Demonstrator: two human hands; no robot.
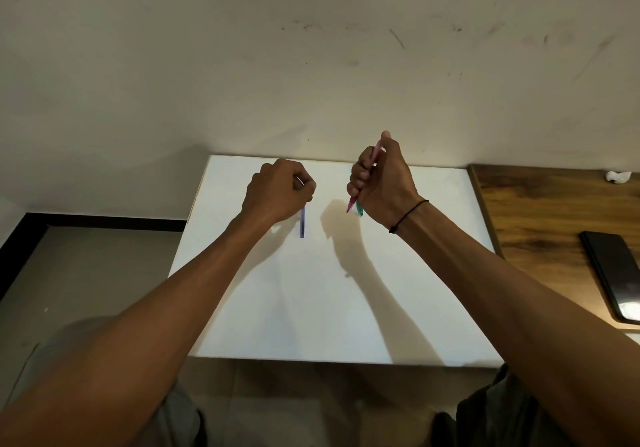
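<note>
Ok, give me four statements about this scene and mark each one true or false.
1. The right hand grips a pink pen. True.
2. The phone lies on the white board. False: it lies on the wooden table, beside the white board.
3. The left hand lies flat and open. False: its fingers are curled round a purple pen.
4. A black band circles the right wrist. True.
</note>
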